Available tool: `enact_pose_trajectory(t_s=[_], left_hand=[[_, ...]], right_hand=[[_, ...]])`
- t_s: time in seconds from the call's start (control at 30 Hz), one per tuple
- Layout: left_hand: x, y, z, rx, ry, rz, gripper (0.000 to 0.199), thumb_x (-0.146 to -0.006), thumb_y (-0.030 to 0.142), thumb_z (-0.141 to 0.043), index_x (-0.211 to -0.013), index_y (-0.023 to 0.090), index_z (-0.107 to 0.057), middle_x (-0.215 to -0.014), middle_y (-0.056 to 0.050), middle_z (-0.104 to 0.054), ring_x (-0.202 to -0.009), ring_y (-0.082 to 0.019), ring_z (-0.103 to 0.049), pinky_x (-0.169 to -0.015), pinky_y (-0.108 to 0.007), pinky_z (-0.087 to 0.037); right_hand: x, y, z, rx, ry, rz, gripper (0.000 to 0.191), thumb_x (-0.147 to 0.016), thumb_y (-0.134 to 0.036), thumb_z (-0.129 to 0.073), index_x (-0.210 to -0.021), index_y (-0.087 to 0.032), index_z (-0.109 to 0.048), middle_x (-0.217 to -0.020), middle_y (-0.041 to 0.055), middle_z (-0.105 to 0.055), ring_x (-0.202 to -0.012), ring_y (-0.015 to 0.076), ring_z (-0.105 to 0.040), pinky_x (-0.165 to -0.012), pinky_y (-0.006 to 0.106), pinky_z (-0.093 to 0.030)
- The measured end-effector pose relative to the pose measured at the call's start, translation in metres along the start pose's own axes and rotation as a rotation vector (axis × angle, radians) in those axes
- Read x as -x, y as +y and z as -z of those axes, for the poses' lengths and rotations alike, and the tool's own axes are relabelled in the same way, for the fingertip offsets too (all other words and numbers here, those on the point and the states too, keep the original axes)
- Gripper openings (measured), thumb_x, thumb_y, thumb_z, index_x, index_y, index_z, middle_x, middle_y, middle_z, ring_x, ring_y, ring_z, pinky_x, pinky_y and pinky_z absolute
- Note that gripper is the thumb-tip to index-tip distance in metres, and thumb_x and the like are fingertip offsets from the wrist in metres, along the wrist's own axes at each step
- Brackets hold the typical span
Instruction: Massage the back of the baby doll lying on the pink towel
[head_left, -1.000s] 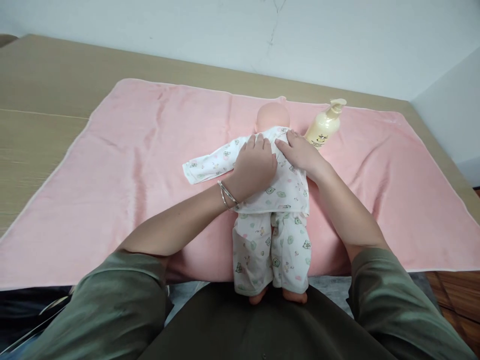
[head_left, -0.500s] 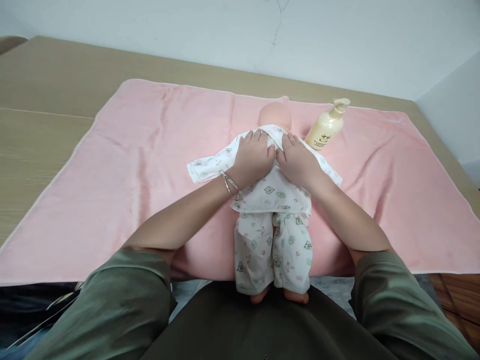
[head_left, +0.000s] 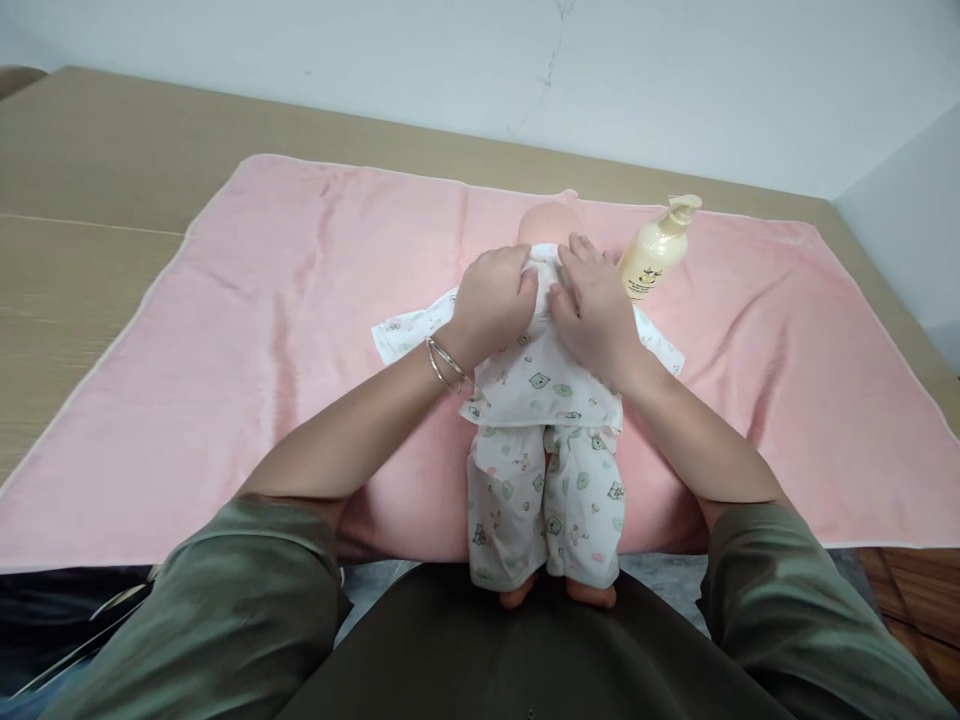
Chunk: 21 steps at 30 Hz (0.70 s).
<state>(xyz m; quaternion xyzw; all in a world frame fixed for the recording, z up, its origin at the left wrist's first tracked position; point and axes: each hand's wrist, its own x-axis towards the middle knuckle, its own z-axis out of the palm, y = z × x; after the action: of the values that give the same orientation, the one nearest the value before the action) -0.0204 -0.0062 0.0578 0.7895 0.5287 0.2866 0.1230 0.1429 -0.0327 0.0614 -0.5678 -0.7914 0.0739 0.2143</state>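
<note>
A baby doll (head_left: 549, 222) lies on its front, bald head away from me and bare feet at the near edge. It wears a white printed shirt (head_left: 551, 375) and matching trousers (head_left: 510, 510). My left hand (head_left: 491, 305), with silver bangles at the wrist, has its fingers curled in at the left side of the shirt's collar; its fingertips are partly hidden. On the collar's right side rests my right hand (head_left: 600, 315), fingers bent slightly and thumb apart. Between the two hands a strip of the shirt's upper back shows.
A pink blanket (head_left: 360, 260) with wrinkles covers much of the wooden table (head_left: 90, 180). Right of the doll's head stands a cream pump bottle (head_left: 652, 255). Behind the table rises a white wall (head_left: 420, 60) with a crack.
Both hands lay flat on the doll's upper back before. They have moved up slightly to the collar, and the left fingers have curled in. The doll and bottle stay in place.
</note>
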Motion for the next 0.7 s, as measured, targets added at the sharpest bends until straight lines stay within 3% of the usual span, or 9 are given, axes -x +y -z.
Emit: enact_pose_trajectory(t_s=[0.2, 0.33, 0.5, 0.57, 0.7], left_hand=[[-0.007, 0.003, 0.047, 0.066, 0.061, 0.186, 0.051, -0.099, 0.023, -0.045, -0.148, 0.016, -0.057, -0.152, -0.011, -0.064, -0.143, -0.029, -0.057, -0.125, -0.050, -0.044], [-0.007, 0.006, 0.072, 0.095, 0.112, 0.264, 0.054, -0.102, 0.020, -0.047, -0.155, 0.011, -0.049, -0.157, -0.012, -0.061, -0.146, -0.027, -0.055, -0.125, -0.049, -0.044], [-0.004, 0.001, 0.076, 0.192, 0.184, 0.246, 0.055, -0.101, 0.026, -0.053, -0.156, 0.025, -0.046, -0.149, -0.005, -0.066, -0.146, -0.031, -0.054, -0.126, -0.056, -0.042], [-0.002, 0.002, 0.075, 0.205, 0.184, 0.234, 0.059, -0.100, 0.028, -0.056, -0.157, 0.028, -0.044, -0.148, -0.003, -0.067, -0.146, -0.033, -0.052, -0.126, -0.058, -0.040], [-0.002, 0.009, 0.072, 0.122, 0.122, 0.271, 0.062, -0.100, 0.024, -0.052, -0.160, 0.017, -0.039, -0.152, -0.010, -0.063, -0.143, -0.032, -0.054, -0.123, -0.055, -0.044]], right_hand=[[0.008, -0.011, -0.011, -0.026, -0.036, 0.025, 0.061, -0.101, -0.022, -0.037, -0.161, -0.019, -0.049, -0.169, 0.0124, -0.046, -0.164, 0.0322, -0.030, -0.135, 0.066, -0.019], [0.013, -0.016, -0.007, -0.011, -0.009, 0.044, 0.061, -0.103, -0.023, -0.038, -0.163, -0.022, -0.045, -0.174, 0.0086, -0.038, -0.167, 0.0320, -0.020, -0.136, 0.067, -0.016], [0.015, -0.020, -0.006, 0.001, -0.114, 0.089, 0.058, -0.105, -0.030, -0.044, -0.162, -0.019, -0.046, -0.174, 0.0143, -0.037, -0.167, 0.0357, -0.020, -0.133, 0.071, -0.014], [0.016, -0.022, -0.001, 0.004, -0.102, 0.092, 0.057, -0.106, -0.031, -0.044, -0.162, -0.022, -0.047, -0.174, 0.0124, -0.037, -0.167, 0.0357, -0.019, -0.133, 0.072, -0.015], [0.016, -0.021, 0.001, 0.027, -0.037, 0.090, 0.056, -0.106, -0.028, -0.042, -0.162, -0.024, -0.047, -0.175, 0.0097, -0.035, -0.168, 0.0337, -0.017, -0.133, 0.071, -0.014]])
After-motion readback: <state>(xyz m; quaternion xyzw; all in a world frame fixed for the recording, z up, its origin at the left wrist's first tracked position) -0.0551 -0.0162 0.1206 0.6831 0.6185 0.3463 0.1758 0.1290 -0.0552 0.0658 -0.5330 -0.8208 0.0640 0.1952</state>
